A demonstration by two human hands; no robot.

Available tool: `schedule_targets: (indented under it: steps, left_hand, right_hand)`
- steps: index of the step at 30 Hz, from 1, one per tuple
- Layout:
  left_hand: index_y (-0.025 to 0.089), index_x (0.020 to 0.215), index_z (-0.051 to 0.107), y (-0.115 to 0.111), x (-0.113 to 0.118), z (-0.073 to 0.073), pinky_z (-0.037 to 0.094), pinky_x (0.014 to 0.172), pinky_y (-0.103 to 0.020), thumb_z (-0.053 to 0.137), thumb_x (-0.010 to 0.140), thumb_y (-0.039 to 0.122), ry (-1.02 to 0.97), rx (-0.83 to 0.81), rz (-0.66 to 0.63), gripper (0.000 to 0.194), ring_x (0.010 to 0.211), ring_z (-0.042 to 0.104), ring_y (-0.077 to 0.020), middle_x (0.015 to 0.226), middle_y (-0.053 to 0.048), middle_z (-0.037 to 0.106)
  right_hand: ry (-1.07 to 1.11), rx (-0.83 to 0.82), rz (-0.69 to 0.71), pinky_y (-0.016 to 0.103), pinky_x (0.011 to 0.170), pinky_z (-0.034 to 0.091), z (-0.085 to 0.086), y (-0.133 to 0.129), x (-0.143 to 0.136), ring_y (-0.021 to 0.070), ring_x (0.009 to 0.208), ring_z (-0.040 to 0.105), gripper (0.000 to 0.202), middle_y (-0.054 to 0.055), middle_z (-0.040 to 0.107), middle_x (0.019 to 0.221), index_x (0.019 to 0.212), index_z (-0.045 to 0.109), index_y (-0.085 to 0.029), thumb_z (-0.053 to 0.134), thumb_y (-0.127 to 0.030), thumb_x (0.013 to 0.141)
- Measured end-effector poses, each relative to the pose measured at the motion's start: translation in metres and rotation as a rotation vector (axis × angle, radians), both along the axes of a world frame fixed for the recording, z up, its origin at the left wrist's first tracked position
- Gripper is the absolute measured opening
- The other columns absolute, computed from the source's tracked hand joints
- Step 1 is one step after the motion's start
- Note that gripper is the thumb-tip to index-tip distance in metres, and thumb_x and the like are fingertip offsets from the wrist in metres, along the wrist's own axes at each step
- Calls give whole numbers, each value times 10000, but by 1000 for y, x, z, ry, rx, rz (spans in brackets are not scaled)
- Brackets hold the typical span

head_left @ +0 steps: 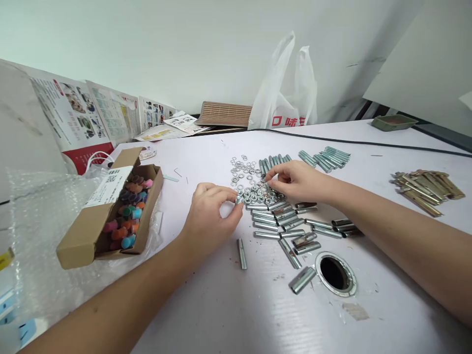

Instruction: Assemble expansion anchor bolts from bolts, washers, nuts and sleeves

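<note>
My left hand (210,211) pinches a small shiny metal piece (238,199) between thumb and forefinger, just left of the pile; its exact kind is too small to make out. Over the right side of a heap of hex nuts (260,195) is my right hand (295,181), fingers curled and tips close together at the nuts. What they grip, if anything, is hidden. Spring and flat washers (240,169) are scattered behind the nuts. Several metal sleeves (265,227) lie in front, and a single slit sleeve (241,254) sits apart near my left wrist.
At left an open cardboard box (151,216) holds colourful caps, with bubble wrap (33,246) around it. Zinc-coloured threaded rods (328,158) lie behind my right hand, brassy bolts (427,189) at right. A round hole with a metal rim (350,290) and a black cable (354,141) are on the table.
</note>
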State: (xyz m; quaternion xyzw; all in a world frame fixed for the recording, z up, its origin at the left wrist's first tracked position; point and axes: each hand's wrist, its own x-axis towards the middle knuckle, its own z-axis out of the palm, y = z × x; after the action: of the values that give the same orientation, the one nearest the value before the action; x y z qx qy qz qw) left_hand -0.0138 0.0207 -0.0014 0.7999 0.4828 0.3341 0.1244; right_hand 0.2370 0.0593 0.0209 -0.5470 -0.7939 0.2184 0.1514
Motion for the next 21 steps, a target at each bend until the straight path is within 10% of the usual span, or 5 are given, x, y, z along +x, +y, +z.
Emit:
schedule_targets:
  steps: [7, 21]
  left_hand:
    - [238, 861, 709, 6, -2, -1, 511, 901, -394, 632, 833, 355, -13, -132, 17, 143, 1017, 610, -233, 939, -14, 731]
    - [229, 867, 717, 3, -2, 3, 491, 899, -350, 615, 829, 362, 12, -178, 24, 171, 1042, 594, -222, 953, -23, 715]
  right_hand:
    - [-49, -34, -7, 273, 569, 348, 0, 5, -19, 128, 538, 508, 338, -15, 594, 587, 1079, 709, -185, 577, -414, 868]
    - [83, -50, -108, 277, 532, 299, 21, 0, -26, 98, 502, 391, 234, -25, 504, 545, 779, 676, -158, 637, -386, 811]
